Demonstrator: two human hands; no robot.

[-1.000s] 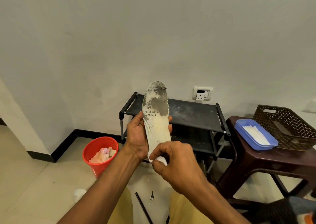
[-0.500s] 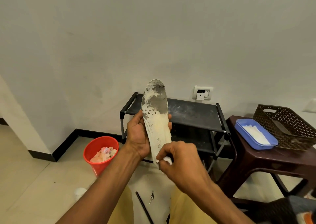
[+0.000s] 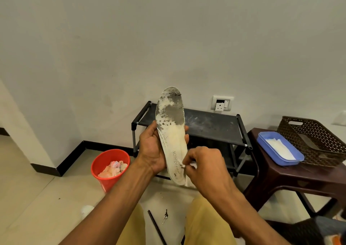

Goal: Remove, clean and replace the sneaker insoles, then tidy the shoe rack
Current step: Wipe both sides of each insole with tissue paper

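A worn white insole [image 3: 173,132] stands upright in front of me, its toe end grey with dirt and the word FASHION printed near the heel. My left hand [image 3: 153,151] grips it from behind around the middle. My right hand [image 3: 203,165] pinches a small white wipe [image 3: 189,165] against the heel end of the insole. Behind them the black two-tier shoe rack [image 3: 209,125] stands against the wall with a dusty top shelf.
A red bucket [image 3: 110,168] with crumpled used wipes sits on the floor at left. A dark brown stool [image 3: 292,175] at right carries a blue tray [image 3: 280,148] of white wipes and a brown perforated basket [image 3: 314,140]. A key [image 3: 165,216] and a black rod [image 3: 156,226] lie between my knees.
My right hand with the wipe has moved from the very heel tip up along the heel area, uncovering the FASHION print. The insole has shifted slightly in my left hand.
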